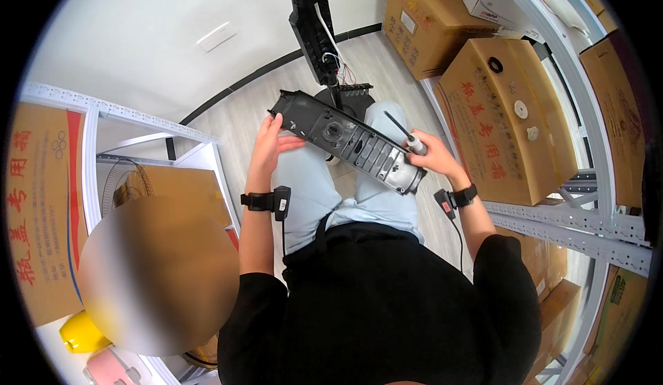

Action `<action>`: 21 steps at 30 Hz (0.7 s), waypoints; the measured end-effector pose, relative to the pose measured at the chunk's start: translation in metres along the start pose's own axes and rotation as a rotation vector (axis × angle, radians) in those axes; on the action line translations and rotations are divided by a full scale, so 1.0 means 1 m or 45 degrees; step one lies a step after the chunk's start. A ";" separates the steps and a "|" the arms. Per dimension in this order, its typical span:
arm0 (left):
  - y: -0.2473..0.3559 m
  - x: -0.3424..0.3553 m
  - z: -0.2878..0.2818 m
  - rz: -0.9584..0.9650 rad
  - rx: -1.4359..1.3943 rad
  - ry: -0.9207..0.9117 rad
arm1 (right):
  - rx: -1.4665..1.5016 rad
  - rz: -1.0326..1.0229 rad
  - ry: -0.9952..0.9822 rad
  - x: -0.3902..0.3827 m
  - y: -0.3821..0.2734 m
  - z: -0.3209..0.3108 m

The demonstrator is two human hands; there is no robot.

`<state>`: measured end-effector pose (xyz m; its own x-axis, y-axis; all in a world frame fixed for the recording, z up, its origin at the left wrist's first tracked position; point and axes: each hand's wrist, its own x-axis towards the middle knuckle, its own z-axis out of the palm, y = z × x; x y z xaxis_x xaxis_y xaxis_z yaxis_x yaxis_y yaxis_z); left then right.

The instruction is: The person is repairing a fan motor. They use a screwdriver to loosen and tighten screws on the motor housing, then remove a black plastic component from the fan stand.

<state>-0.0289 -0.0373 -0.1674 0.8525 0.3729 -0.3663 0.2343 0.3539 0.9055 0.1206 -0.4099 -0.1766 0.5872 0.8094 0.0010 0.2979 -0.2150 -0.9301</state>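
Observation:
A long black plastic panel (314, 119) lies slantwise above my lap, its ribbed, hollow side facing up. It has a round recess near the middle and several slots toward the right end. My left hand (266, 147) grips its upper-left end, thumb at the edge and fingers partly beneath. A screwdriver (416, 145) with a pale handle and dark shaft is in my right hand (438, 156), its tip pointing up and left, apart from the panel. The right fingers are close to the panel's right end; whether they touch it I cannot tell.
Beyond my knees stands a black column (314, 36) with exposed wires, above a dark round base (321, 102). Cardboard boxes (507, 122) fill the metal shelving (580, 219) on the right. Another shelf (148, 119) with boxes stands left, close to my arm. A blurred round patch hides the lower left.

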 end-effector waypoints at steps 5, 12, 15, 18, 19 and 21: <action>-0.016 0.011 -0.035 -0.049 0.064 -0.025 | -0.111 0.038 -0.057 0.034 0.044 0.006; -0.045 0.039 -0.062 -0.152 0.087 -0.106 | -0.214 0.101 -0.007 0.047 0.055 0.012; -0.055 0.047 -0.058 -0.139 0.060 -0.180 | -0.242 0.165 0.016 0.029 0.045 0.010; -0.063 0.045 -0.055 -0.045 -0.010 -0.185 | -0.225 0.211 0.083 0.014 0.038 0.004; -0.063 0.045 -0.050 -0.061 -0.010 -0.191 | -0.177 0.232 0.122 0.005 0.040 0.001; -0.059 0.044 -0.049 -0.078 0.003 -0.184 | 0.020 0.393 0.214 -0.006 0.051 -0.005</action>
<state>-0.0282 0.0002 -0.2475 0.8950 0.2230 -0.3864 0.2890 0.3699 0.8830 0.1363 -0.4281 -0.2220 0.7640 0.6060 -0.2216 0.0761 -0.4257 -0.9016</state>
